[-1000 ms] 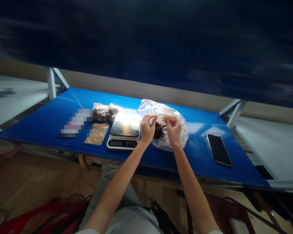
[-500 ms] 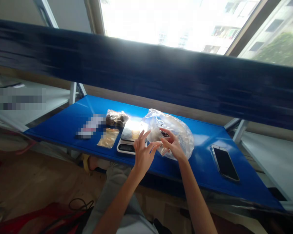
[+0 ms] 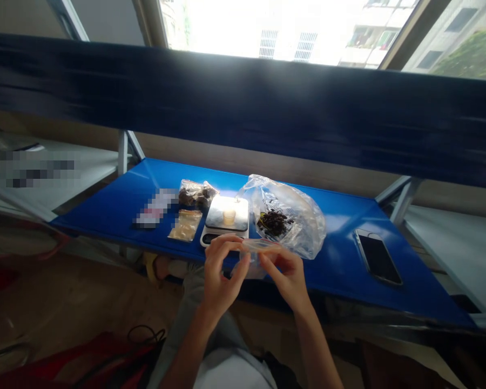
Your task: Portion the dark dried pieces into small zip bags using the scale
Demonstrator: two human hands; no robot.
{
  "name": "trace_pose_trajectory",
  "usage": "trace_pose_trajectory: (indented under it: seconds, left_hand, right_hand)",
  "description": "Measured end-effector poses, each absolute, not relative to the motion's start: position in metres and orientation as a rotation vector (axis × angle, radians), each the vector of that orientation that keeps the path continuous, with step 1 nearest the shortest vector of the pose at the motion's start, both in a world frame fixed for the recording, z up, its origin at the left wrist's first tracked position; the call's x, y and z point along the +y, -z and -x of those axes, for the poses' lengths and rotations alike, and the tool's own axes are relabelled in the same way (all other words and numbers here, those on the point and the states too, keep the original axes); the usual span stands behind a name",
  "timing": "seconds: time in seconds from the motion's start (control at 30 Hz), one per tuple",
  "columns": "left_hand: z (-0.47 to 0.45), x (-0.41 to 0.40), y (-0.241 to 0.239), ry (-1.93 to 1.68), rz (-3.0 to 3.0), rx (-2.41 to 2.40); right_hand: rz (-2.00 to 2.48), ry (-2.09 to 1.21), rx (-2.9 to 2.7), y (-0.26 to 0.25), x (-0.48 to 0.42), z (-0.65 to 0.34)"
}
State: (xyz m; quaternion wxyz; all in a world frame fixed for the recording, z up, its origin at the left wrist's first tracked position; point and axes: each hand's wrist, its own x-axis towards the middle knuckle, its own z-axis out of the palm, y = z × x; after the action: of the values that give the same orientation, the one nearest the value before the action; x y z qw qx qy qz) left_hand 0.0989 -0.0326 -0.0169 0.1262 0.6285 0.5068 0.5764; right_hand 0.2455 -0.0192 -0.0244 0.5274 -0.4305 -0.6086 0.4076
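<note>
A: Your left hand (image 3: 220,273) and right hand (image 3: 285,273) are both pinched on the small clear pouch (image 3: 254,254), each gripping one side of its top edge, just in front of the near edge of the blue table (image 3: 340,259).

B: So what makes this step go well?

A: Judging by the grip, you are parting the mouth. Keep thumbs and fingertips close to the rim, pull evenly, and hold it level so it does not twist shut.

B: And the things around it?

A: The big clear bag (image 3: 285,216) with the dark dried pieces (image 3: 274,221) lies just beyond your hands, its mouth towards you. Left of it is the scale (image 3: 225,220) with a small cup (image 3: 229,216) on it. Further left lie a flat pouch (image 3: 185,225) and a filled packet (image 3: 195,193). The phone (image 3: 378,256) is well apart on the right.
</note>
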Motion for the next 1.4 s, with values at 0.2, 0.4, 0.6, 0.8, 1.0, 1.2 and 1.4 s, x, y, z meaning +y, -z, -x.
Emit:
trace_pose_trajectory:
  seconds: [0.2, 0.4, 0.6, 0.8, 1.0, 1.2, 1.4]
  left_hand:
    - [-0.094, -0.041, 0.014, -1.759, -1.772, 1.355]
    - [-0.097, -0.052, 0.016, -1.687, -1.815, 1.282]
    - [-0.094, -0.053, 0.028, -1.729, -1.802, 1.322]
    - [-0.093, -0.043, 0.048, -1.765, -1.728, 1.389]
    - [-0.099, -0.026, 0.061, -1.771, -1.635, 1.463]
    - [-0.100, -0.014, 0.060, -1.711, -1.616, 1.378]
    - [-0.096, -0.010, 0.053, -1.574, -1.677, 1.380]
  right_hand:
    - [0.987, -1.028, -1.466, 0.017, -0.033, -0.254]
    - [0.943, -0.966, -1.285, 0.020, -0.040, -0.257]
    - [0.921, -1.057, -1.316, 0.032, -0.035, -0.252]
    - [0.890, -1.177, -1.260, 0.061, -0.007, -0.250]
    - [0.890, -1.192, -1.245, 0.076, 0.012, -0.252]
    - [0.899, -1.215, -1.203, 0.081, 0.013, -0.254]
    - [0.906, -1.294, -1.182, 0.081, 0.010, -0.254]
